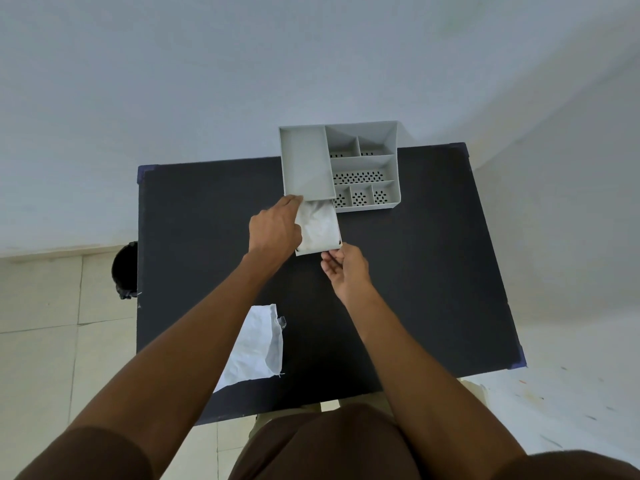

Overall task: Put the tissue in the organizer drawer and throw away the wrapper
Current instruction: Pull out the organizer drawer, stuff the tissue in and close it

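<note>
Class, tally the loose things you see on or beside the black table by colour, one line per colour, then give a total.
Grey: 1, the organizer with its pulled-out drawer
White: 2, the tissue in the drawer and the wrapper on the table
Black: 1, the bin beside the table
Total: 4

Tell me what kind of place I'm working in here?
Likely a plain indoor room set up as a test station: a small black table against a bare white wall, tiled floor, a dark bin beside the table.
</note>
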